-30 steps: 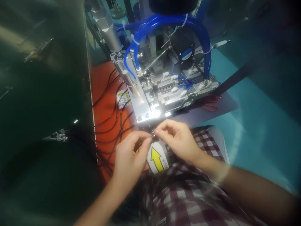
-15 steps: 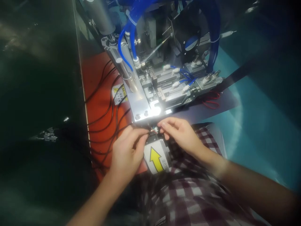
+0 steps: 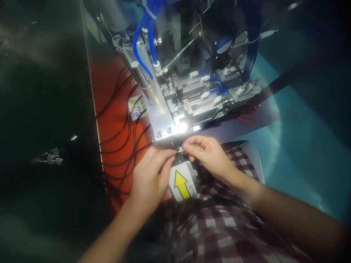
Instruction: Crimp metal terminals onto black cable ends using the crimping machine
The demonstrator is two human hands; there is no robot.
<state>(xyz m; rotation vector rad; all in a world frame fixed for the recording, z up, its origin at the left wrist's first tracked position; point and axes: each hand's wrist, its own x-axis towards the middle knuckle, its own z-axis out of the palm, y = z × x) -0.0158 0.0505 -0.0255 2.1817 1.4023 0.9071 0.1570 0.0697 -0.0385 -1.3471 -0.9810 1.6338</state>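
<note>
My left hand [image 3: 152, 171] is closed in a pinch at the front of the machine. Between its thumb and forefinger are thin wires with a small pale connector-like end [image 3: 180, 149]. A black cable seems to run into this hand from the left. My right hand [image 3: 207, 151] is also pinched, its fingertips touching the right side of that small end. What lies inside the right fingertips is hidden. Just below both hands is a block bearing a white label with a yellow arrow [image 3: 181, 182]. The machine's brightly lit metal plate [image 3: 164, 126] stands directly above them.
Several black cables [image 3: 133, 131] cross the orange base [image 3: 112, 109], their metal ends [image 3: 53, 157] bunched at the left. A yellow warning label [image 3: 138, 107] is stuck there. Blue air tubes [image 3: 152, 40] and cylinders [image 3: 203, 109] fill the machine. My checkered clothing [image 3: 219, 223] is close below.
My right fingertips have moved left to meet the small end at my left fingertips; a gap showed between them before. The view has shifted slightly.
</note>
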